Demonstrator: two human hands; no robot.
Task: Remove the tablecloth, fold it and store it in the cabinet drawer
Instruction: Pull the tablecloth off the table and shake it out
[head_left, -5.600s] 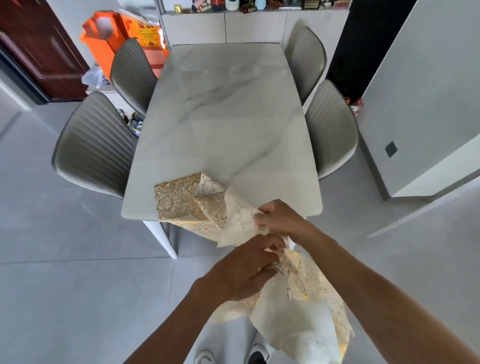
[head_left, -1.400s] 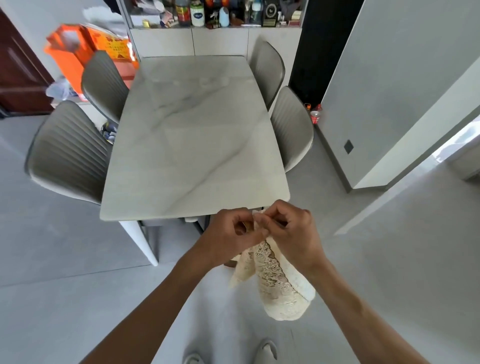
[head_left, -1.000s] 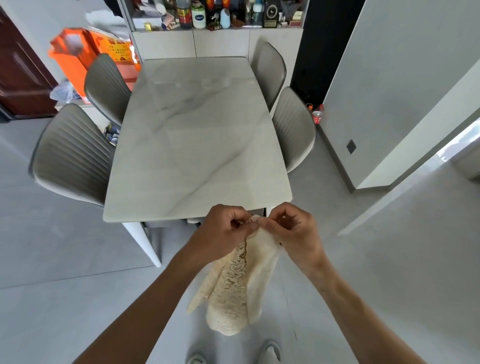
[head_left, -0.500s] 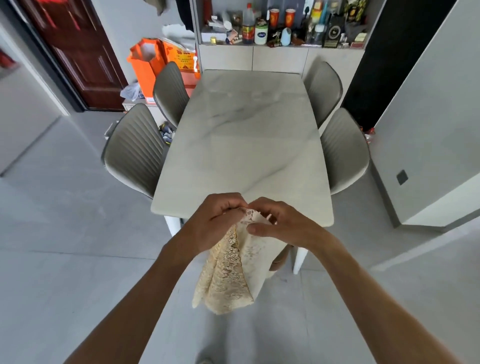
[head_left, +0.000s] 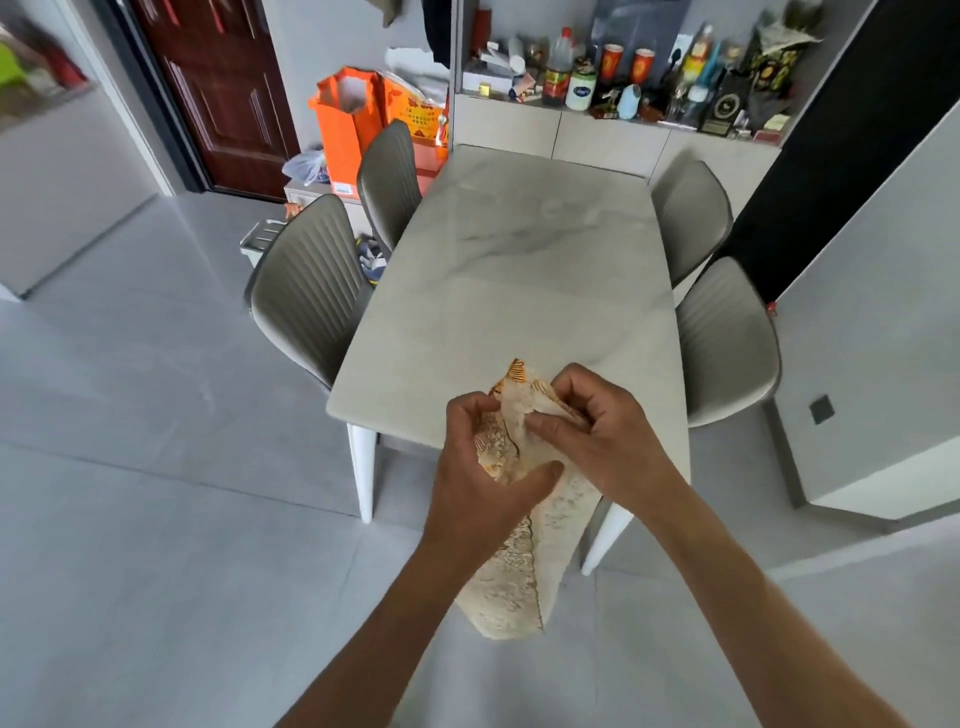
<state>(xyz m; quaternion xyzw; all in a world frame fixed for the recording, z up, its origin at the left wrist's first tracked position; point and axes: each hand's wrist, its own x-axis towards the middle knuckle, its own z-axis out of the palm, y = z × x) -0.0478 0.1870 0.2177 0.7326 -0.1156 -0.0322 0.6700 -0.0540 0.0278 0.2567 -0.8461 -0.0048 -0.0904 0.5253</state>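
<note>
Both hands meet in front of the near edge of the pale grey marble-topped counter (head_left: 519, 291), holding the cream lace tablecloth (head_left: 524, 566) between them. The cloth is gathered into a long, narrow, folded bundle: its top corner sticks up above the hands, and the rest hangs down between the forearms toward the grey tiled floor (head_left: 156, 519), clear of the counter.

The left hand (head_left: 483, 478) grips the bundle from the left side, its fingers (head_left: 470, 410) curled over the upper edge and the thumb laid across the front of the cloth. The right hand (head_left: 602, 441) holds the top of the bundle from the right, fingers bent round the fabric and the thumb pressing onto its pale face.

Four grey ribbed upholstered chairs (head_left: 306, 286) stand at the counter, two along each long side. Beyond the far end stands a light-fronted cabinet (head_left: 561, 135), its top crowded with bottles, cups and jars. Orange paper bags (head_left: 343, 119) stand to its left, near a dark red door (head_left: 218, 78).
</note>
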